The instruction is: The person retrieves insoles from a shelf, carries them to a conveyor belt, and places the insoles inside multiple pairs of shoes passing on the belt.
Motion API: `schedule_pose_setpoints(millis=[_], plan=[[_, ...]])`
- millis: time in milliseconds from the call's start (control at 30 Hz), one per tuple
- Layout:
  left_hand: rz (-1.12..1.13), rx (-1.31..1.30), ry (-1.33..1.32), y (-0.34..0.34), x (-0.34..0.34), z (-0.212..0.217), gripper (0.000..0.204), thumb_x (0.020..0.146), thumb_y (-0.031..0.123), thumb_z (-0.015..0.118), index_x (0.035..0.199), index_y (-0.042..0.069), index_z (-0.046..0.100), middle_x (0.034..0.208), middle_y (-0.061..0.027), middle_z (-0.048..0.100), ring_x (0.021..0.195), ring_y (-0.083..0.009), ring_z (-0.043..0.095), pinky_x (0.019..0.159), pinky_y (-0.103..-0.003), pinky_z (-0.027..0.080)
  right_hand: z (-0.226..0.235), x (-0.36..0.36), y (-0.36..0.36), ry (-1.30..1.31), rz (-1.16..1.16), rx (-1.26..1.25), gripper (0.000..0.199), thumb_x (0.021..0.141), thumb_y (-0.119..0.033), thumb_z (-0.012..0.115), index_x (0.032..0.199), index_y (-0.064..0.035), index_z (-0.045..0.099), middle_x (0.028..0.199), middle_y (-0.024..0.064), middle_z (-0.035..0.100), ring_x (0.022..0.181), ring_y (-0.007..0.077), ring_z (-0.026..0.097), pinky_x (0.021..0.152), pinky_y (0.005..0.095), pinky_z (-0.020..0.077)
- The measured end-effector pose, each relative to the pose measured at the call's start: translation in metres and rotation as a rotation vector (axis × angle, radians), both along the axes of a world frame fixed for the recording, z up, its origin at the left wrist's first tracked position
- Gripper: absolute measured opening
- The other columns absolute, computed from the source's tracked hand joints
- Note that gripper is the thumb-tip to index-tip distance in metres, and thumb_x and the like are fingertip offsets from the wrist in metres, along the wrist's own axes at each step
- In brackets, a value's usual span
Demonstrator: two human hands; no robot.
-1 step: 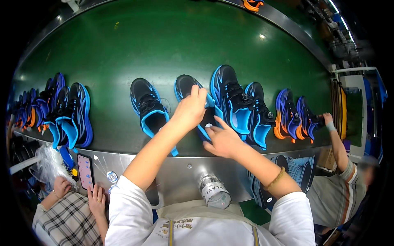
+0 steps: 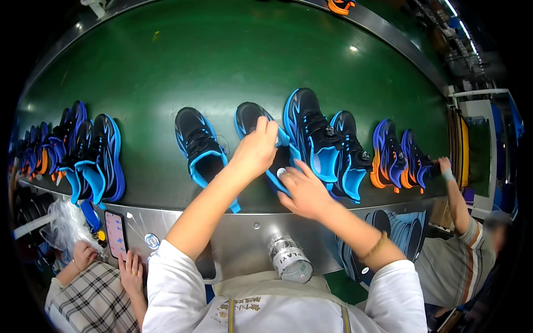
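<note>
Nearest, at the steel rim (image 2: 244,233) of the green conveyor belt (image 2: 222,72), a shiny cylindrical roll (image 2: 291,258) sits below the person's chest. To the left, another person in a checked shirt rests a hand (image 2: 131,272) by a phone (image 2: 115,233) propped on the rim.

Just past the belt's near edge, the right hand (image 2: 304,190) lies with fingers spread on the heel end of a black and blue shoe (image 2: 251,117); whether it grips or only presses cannot be told. The left hand (image 2: 256,151) is closed over the same shoe's middle, fingers curled on its upper. This shoe lies near the middle of the near edge, toe pointing away.

Nothing differs from the earlier frame: hands and shoes sit as they did.

Just left of it lies a matching shoe (image 2: 199,149), apart from both hands. Just right, a pair of blue shoes (image 2: 327,145) touches the held one. Further right is an orange-soled pair (image 2: 395,156), with another worker's hand (image 2: 444,165) reaching it at the belt's right end. More blue shoes (image 2: 91,158) crowd the left end. At the far edge lies an orange shoe (image 2: 340,6).
</note>
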State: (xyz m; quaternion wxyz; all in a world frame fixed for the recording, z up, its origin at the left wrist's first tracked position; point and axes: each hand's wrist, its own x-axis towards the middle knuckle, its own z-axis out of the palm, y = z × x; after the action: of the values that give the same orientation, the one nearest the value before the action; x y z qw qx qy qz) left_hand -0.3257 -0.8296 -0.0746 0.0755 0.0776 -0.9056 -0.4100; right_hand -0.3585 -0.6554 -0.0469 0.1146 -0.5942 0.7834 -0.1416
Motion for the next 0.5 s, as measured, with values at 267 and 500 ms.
schedule_pose_setpoints(millis=[267,500], plan=[[-0.116,-0.251,0.242,0.028,0.040,0.023,0.028,0.068,0.005,0.064,0.089,0.004,0.045,0.094,-0.0154,0.050,0.057,-0.0318,0.055,0.050,-0.038,0.046,0.004,0.050,0.074,-0.081,-0.302,-0.165,0.016,0.071,-0.009,0.064,0.086,-0.0058,0.057,0.099,0.0079,0.052,0.093,0.0273,0.049,0.084,0.0422,0.0363],[-0.016,-0.249,-0.066,-0.006,0.011,0.018,0.018,0.077,0.017,0.060,0.088,0.005,0.053,0.102,-0.0155,0.053,0.070,-0.0347,0.059,0.059,-0.040,0.048,0.029,0.058,0.071,-0.105,-0.283,-0.127,0.051,0.077,-0.021,0.060,0.122,-0.0024,0.043,0.123,0.0146,0.043,0.107,0.0314,0.044,0.090,0.0425,0.0339]])
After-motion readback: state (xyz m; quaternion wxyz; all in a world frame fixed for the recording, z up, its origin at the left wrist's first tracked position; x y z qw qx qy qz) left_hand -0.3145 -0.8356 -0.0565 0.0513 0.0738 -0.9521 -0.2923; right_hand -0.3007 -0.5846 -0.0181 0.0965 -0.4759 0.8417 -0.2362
